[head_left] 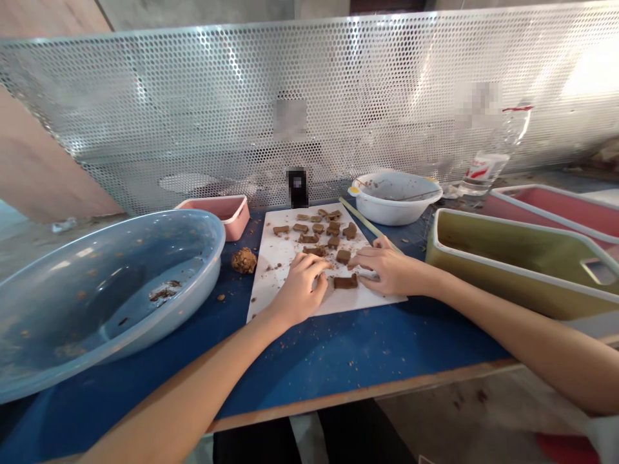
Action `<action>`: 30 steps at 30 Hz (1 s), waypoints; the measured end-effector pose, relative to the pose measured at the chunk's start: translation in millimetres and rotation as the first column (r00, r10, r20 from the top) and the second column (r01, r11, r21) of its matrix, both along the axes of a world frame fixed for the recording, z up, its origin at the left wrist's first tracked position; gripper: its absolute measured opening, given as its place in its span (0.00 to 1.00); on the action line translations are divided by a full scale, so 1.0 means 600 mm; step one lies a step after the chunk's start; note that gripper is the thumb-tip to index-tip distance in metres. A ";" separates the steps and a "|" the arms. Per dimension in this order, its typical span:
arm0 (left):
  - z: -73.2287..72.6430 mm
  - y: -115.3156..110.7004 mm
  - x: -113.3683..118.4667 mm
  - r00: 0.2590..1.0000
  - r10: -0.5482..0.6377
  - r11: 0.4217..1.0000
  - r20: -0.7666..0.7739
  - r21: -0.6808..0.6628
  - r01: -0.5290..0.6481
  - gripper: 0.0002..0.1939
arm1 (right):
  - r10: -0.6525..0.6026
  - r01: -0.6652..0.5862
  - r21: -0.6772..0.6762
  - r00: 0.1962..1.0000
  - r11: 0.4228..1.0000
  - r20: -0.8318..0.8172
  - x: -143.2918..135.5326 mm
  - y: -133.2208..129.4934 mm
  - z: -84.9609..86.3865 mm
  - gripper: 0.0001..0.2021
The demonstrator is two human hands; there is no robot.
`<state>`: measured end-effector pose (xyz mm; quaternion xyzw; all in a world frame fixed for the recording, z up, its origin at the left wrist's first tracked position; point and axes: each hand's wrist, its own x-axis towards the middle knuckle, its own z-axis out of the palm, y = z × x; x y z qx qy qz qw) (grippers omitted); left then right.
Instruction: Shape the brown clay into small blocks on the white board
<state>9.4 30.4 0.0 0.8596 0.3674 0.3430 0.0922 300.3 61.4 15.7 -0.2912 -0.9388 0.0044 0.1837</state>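
A white board [264, 283] carries several small brown clay pieces, most of them grouped toward its far side. My left hand [302, 287] rests low over the board's near part, fingers curved and thumb apart, with nothing visible in it. Opposite it, my right hand [384, 267] has its fingers stretched toward a small square clay piece [343, 256]; whether they touch it I cannot tell. Between both hands lies a rectangular clay piece [345, 282], close to the right thumb. A rough clay lump [244, 260] sits on the table left of the board.
A large blue basin [213, 270] stands at left, with a pink container [236, 219] behind it. A white basin [396, 209], a thin stick [365, 222], a bottle [488, 167] and an olive bin [507, 270] are at right. A perforated metal panel [232, 116] closes the back.
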 end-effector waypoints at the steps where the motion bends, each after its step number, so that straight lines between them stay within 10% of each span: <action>1: -0.001 0.000 0.000 1.000 -0.003 1.000 -0.005 0.002 0.003 0.16 | 0.008 -0.008 0.000 1.000 1.000 0.000 0.001 0.001 0.000 0.10; 30: 0.006 -0.002 0.003 0.999 -0.043 0.999 0.008 0.030 0.043 0.06 | 0.115 -0.123 0.087 0.989 0.989 0.093 0.008 0.010 0.006 0.11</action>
